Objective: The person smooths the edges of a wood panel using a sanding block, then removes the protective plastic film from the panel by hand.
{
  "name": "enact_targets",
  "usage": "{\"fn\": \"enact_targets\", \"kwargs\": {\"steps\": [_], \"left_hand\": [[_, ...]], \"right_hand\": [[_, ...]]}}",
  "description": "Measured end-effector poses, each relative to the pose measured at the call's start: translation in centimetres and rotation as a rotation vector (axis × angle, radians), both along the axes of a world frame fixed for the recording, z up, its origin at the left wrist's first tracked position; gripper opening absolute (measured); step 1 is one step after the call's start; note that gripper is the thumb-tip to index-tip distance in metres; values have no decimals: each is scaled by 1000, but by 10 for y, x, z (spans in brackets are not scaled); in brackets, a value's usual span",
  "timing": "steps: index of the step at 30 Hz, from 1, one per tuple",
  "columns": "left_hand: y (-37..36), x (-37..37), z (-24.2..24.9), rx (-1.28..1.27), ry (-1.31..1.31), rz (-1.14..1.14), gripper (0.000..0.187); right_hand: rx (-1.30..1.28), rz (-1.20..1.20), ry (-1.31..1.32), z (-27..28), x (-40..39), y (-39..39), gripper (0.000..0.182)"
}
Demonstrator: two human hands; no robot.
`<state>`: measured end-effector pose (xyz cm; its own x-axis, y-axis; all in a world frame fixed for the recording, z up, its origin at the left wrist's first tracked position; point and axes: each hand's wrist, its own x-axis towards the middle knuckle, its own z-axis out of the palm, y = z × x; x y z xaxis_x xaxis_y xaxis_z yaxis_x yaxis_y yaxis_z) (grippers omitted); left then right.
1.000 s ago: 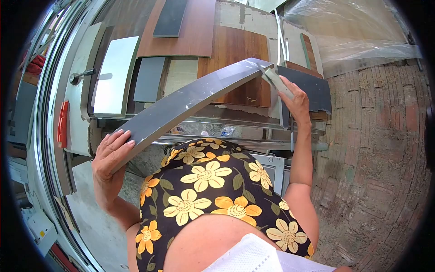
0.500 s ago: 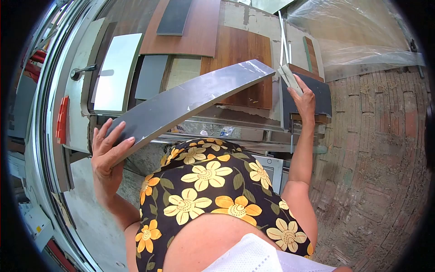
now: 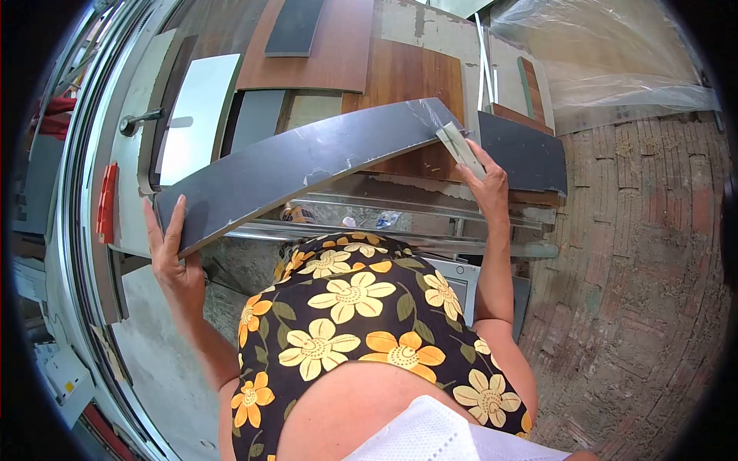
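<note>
A long dark grey board [image 3: 300, 154] spans the middle of the view, its lower edge chipped and its right end scuffed. My left hand [image 3: 177, 261] grips the board's left end, with two fingers reaching over its face. In my right hand [image 3: 490, 188] is a pale, narrow rectangular block [image 3: 460, 146], pinched between thumb and fingers. The block's far end overlaps the right end of the board.
Beneath lie brown wood-look panels [image 3: 403, 73], a white panel [image 3: 198, 115] and a dark panel [image 3: 523, 154]. A black-handled crank [image 3: 142, 121] and a red piece [image 3: 107, 203] are at left. Metal rails [image 3: 354, 230] cross in front of me; dusty brick floor [image 3: 630, 269] lies right.
My right hand has moved left with the pale block, from beside the board onto its right end. The board has shifted slightly left and turned, and my left-hand grip has changed.
</note>
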<state>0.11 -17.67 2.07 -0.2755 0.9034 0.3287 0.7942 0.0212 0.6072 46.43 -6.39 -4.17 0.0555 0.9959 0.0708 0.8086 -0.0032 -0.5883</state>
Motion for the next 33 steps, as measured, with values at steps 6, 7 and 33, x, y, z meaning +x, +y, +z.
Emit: {"fn": "enact_targets", "kwargs": {"steps": [6,7,33], "left_hand": [[-3,-7,-15,-54,-231,9,62],[-2,-8,-19,-61,-280,15,61],[-8,-19,-94,48,-1125,-94,67]], "right_hand": [[54,-32,87,-7,-5,-7,52],[47,-35,89,-7,-5,-8,52],[-48,-26,11,-39,-12,-30,54]]}}
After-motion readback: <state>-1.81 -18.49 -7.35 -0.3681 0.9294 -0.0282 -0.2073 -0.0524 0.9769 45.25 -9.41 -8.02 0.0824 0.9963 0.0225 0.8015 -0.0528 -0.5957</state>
